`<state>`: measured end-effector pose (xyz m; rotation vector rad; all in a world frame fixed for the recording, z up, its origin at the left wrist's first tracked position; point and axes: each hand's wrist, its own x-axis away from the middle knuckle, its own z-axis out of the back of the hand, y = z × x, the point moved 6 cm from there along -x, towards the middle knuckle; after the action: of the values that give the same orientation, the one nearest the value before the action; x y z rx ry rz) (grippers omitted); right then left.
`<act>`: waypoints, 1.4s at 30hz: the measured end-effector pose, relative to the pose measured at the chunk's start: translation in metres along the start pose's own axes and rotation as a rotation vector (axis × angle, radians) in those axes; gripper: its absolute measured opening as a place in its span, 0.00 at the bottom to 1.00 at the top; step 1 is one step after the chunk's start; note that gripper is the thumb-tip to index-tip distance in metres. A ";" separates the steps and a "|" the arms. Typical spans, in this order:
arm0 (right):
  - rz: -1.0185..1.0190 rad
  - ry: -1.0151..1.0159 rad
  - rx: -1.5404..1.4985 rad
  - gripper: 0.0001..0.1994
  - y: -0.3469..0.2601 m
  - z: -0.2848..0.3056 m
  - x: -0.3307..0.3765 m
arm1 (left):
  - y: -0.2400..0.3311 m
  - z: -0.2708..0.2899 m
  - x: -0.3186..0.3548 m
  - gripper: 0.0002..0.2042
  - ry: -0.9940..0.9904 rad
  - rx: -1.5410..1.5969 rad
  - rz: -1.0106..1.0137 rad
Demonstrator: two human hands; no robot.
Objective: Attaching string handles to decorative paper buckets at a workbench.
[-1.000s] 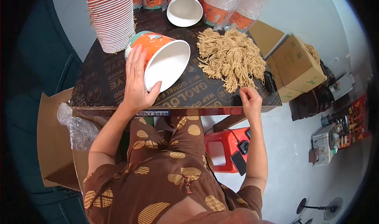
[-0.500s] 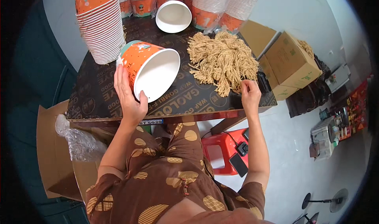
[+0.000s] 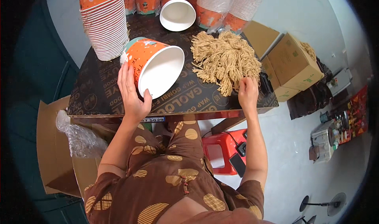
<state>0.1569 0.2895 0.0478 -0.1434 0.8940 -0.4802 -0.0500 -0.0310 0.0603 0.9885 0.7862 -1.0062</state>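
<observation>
My left hand [image 3: 131, 93] grips a large orange paper bucket [image 3: 154, 66], tilted on its side with its white inside facing me, on the dark tabletop [image 3: 96, 96]. My right hand [image 3: 248, 92] rests at the near edge of a heap of tan string bundles [image 3: 225, 58], fingers pinching some strands. A second white bucket [image 3: 177, 14] stands upright at the back of the table.
Tall stacks of nested orange-and-white buckets [image 3: 104, 21] line the table's back and left. Cardboard boxes [image 3: 294, 62] stand to the right, an open box with clear plastic [image 3: 77, 135] to the left. A red stool [image 3: 221, 151] sits under the table's right side.
The left hand has tipped the bucket further toward me and shifted it slightly. The right hand has moved from the table edge up into the string heap.
</observation>
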 end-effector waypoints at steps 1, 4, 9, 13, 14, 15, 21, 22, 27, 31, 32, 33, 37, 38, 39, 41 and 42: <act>0.039 0.020 -0.018 0.02 -0.009 0.003 0.004 | 0.000 -0.001 0.000 0.38 0.002 0.006 -0.001; 0.025 0.018 -0.051 0.02 -0.020 0.006 0.014 | -0.001 0.000 0.000 0.39 0.006 0.006 -0.007; -0.087 0.117 -0.047 0.05 0.003 0.007 0.004 | -0.001 0.000 0.000 0.39 0.016 0.020 -0.015; -0.034 0.064 0.022 0.06 0.007 -0.004 -0.005 | 0.001 0.001 0.000 0.39 0.007 0.005 -0.009; -0.033 0.065 0.019 0.06 0.011 -0.007 -0.007 | 0.001 0.001 0.000 0.39 0.005 0.013 -0.007; -0.010 0.046 0.048 0.05 0.015 -0.010 -0.008 | 0.001 0.001 0.000 0.39 0.003 0.022 -0.006; 0.068 0.116 0.036 0.03 -0.018 0.003 0.003 | 0.002 0.002 0.001 0.38 0.005 0.022 0.000; 0.138 0.161 0.041 0.03 -0.033 0.010 0.009 | 0.002 0.002 0.001 0.38 0.004 0.023 0.001; 0.341 -0.038 -0.112 0.10 -0.101 0.024 0.046 | 0.000 0.002 0.001 0.38 0.011 0.021 0.010; 0.450 -0.276 -0.333 0.11 -0.134 0.020 0.062 | -0.001 0.002 0.001 0.38 0.013 0.025 0.010; 0.512 -0.306 -0.368 0.11 -0.143 0.019 0.066 | 0.000 0.002 0.000 0.38 0.012 0.032 0.010; 0.526 -0.367 -0.439 0.10 -0.151 0.018 0.072 | 0.000 0.002 0.000 0.38 0.010 0.037 0.011; 0.643 -0.594 -0.569 0.09 -0.196 0.011 0.106 | -0.002 0.004 0.000 0.38 0.023 0.021 -0.005; 0.643 -0.633 -0.625 0.09 -0.208 0.013 0.109 | -0.001 0.005 0.001 0.37 0.029 0.028 -0.008; 0.586 -0.647 -0.717 0.08 -0.217 0.015 0.108 | -0.001 0.005 0.001 0.37 0.035 0.034 -0.011; 0.487 -0.690 -0.834 0.08 -0.221 0.012 0.112 | -0.001 0.005 0.000 0.37 0.046 0.040 -0.015; 0.440 -0.676 -0.853 0.10 -0.218 0.010 0.111 | -0.001 0.006 0.000 0.37 0.047 0.037 -0.009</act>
<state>0.1489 0.0449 0.0435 -0.8172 0.3847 0.3821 -0.0506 -0.0372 0.0618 1.0439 0.8139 -1.0120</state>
